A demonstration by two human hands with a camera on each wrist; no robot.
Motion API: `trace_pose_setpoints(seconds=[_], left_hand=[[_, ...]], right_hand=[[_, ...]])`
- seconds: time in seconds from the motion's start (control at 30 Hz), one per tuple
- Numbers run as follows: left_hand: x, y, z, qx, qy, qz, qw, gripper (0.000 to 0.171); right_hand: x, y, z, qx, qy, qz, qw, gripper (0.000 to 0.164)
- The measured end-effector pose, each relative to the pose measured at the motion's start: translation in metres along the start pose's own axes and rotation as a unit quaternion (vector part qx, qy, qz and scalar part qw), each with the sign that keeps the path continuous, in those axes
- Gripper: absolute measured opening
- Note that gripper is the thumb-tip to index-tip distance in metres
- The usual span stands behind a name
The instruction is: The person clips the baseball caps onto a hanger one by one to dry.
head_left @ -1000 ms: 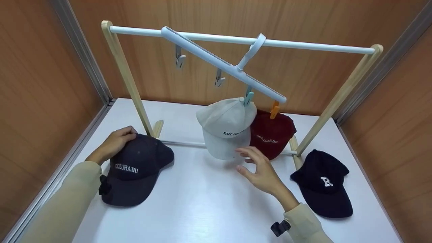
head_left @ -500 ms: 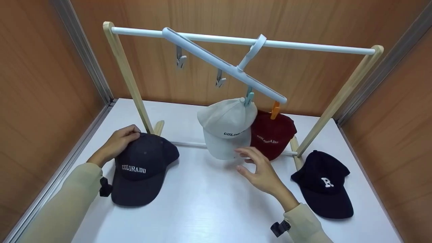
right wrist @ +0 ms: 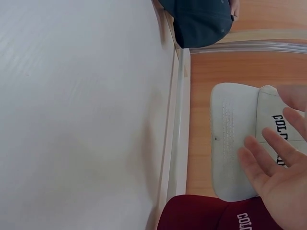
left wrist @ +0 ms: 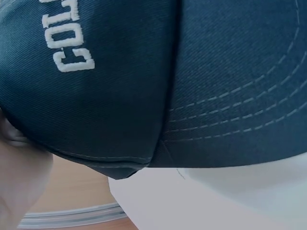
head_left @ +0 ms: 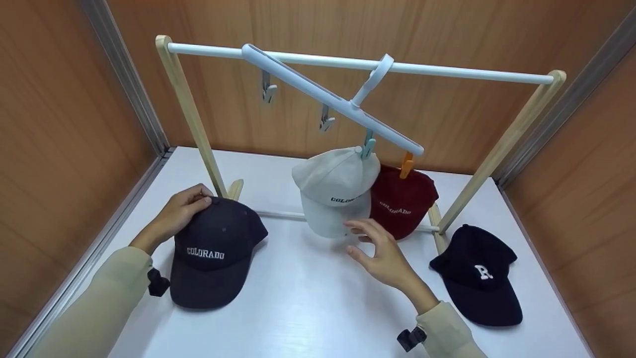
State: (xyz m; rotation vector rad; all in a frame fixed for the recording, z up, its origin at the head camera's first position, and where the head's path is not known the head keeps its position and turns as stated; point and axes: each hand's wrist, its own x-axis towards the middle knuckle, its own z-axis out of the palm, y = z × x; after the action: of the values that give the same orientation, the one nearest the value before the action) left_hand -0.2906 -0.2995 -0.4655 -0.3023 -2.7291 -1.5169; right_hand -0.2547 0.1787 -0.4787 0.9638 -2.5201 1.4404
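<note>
My left hand (head_left: 188, 209) pinches the crown top of a dark navy baseball cap (head_left: 213, 268) lettered COLORADO, its brim facing me. The left wrist view shows this cap (left wrist: 110, 96) close up, with the thumb side of the hand at the edge. My right hand (head_left: 382, 253) has relaxed, spread fingers and holds nothing; it is in front of a cream cap (head_left: 333, 174) and a maroon cap (head_left: 402, 199). A green clip (head_left: 367, 148) holds the cream cap and an orange clip (head_left: 406, 165) the maroon one, both under a white hanger (head_left: 308, 87).
The hanger hooks over the white bar (head_left: 447, 71) of a wooden-legged rack (head_left: 191, 114). Two grey clips, one a grey clip (head_left: 269, 92) at the far left end, hang without caps. Another navy cap (head_left: 479, 273) with an R lies at the right on the white table (head_left: 298, 318). Wooden panels enclose the table.
The left hand has shifted slightly right with the navy COLORADO cap, which has turned so its lettering and brim face forward more. The right hand has stayed about where it was.
</note>
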Motion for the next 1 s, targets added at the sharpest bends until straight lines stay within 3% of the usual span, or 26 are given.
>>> trace_pose_setpoints(seconds=[0.27, 0.53, 1.0], left_hand=[[-0.003, 0.010, 0.005, 0.004, 0.009, 0.024, 0.9997, 0.023], [-0.005, 0.018, 0.012, -0.009, 0.006, 0.044, 0.9990, 0.022], [-0.007, 0.036, 0.018, -0.029, -0.004, 0.074, 0.9969, 0.023]], right_hand=[[0.001, -0.003, 0.003, 0.004, 0.006, -0.004, 1.000, 0.046], [0.001, -0.020, 0.006, 0.004, 0.021, -0.007, 1.000, 0.046], [0.007, -0.007, 0.007, 0.010, 0.000, -0.012, 1.000, 0.046]])
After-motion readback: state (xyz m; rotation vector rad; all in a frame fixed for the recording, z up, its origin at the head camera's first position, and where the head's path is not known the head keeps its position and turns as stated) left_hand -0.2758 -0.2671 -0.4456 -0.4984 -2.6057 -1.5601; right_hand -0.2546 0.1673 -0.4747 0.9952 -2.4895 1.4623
